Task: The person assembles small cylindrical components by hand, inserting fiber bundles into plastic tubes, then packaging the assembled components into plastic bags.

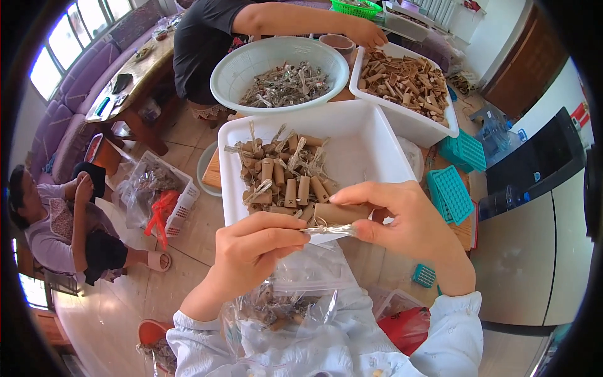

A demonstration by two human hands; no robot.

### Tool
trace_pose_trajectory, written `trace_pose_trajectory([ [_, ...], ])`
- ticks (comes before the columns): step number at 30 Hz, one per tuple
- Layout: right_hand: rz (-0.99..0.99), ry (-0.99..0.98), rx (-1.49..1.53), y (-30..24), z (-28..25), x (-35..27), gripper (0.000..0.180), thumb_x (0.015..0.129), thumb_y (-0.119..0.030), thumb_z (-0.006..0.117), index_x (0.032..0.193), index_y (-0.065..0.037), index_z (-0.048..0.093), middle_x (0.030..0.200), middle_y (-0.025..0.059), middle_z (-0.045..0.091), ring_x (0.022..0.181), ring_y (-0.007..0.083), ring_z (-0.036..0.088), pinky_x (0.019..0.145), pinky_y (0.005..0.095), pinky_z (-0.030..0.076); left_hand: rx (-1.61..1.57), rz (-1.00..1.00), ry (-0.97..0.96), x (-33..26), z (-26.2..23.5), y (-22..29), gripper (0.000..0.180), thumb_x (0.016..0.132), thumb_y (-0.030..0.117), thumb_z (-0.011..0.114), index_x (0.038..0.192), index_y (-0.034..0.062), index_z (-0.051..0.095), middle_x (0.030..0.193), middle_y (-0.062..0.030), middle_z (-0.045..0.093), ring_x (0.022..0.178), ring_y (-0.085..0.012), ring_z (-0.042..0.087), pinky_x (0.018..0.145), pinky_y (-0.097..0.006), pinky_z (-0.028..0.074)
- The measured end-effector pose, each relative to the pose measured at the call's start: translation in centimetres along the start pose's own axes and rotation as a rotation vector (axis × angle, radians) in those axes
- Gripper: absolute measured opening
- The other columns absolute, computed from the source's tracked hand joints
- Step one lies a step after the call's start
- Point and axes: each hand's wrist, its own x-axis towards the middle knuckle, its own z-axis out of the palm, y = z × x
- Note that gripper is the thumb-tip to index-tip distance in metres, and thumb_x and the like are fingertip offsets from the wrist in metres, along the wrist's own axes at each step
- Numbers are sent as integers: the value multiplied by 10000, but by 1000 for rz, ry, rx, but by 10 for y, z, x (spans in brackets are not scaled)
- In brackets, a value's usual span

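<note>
My left hand (257,254) pinches one end of a small pale bundle of strands (333,230), which looks tied round with thin string at the middle. The other end reaches the thumb of my right hand (411,226), whose fingers are closed on a brown cardboard-like tube (342,214) just behind the bundle. Both hands are over the near edge of a white rectangular tray (377,135). Its left half holds a heap of short brown tubes (290,191), some with pale strings sticking out. What my fingertips cover is hidden.
Behind the tray stand a pale round basin (220,78) of small bundles and a white bin (408,122) of brown pieces. Teal perforated racks (450,195) lie at right. A co-worker's arm (301,19) reaches the bin; another person (69,220) sits left. A clear bag (308,276) covers my lap.
</note>
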Motion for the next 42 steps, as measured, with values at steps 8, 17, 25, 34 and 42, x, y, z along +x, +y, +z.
trace_pose_trajectory([
  [8, -179, 43, -124, 8, 22, 0, 238, 770, -109, 615, 999, -53, 576, 805, 119, 610, 691, 257, 594, 602, 333, 466, 154, -98, -25, -1, 4, 10, 159, 661, -28, 665, 800, 47, 648, 892, -56, 616, 701, -181, 611, 610, -240, 516],
  [17, 30, 476, -115, 13, 1, -7, 95, 810, -93, 564, 837, -11, 601, 592, 59, 550, 488, 98, 487, 446, 236, 369, -468, -653, -132, -3, -6, -13, 94, 743, 12, 652, 815, -39, 622, 869, -70, 622, 771, -108, 586, 700, -219, 490],
  [25, -65, 432, -291, -19, -2, -16, 91, 759, -98, 605, 753, -7, 607, 534, 65, 528, 433, 123, 472, 409, 249, 347, -396, -760, -187, 2, 0, -19, 129, 681, -10, 703, 733, -34, 588, 801, -86, 606, 727, -108, 579, 645, -212, 488],
  [34, -14, 211, -553, -36, 10, 12, 157, 747, -99, 577, 653, -21, 479, 528, 135, 506, 503, 310, 531, 457, 377, 415, 11, -464, -189, 4, 5, 3, 144, 684, 74, 693, 758, -10, 603, 728, -89, 583, 646, -209, 588, 598, -283, 480],
  [42, 62, 52, -674, -29, 16, 24, 175, 761, -128, 581, 654, -13, 504, 534, 163, 505, 497, 323, 509, 452, 374, 379, 32, -438, -219, 8, 5, -1, 153, 680, 81, 689, 742, -21, 592, 694, -119, 569, 630, -244, 581, 558, -304, 453],
])
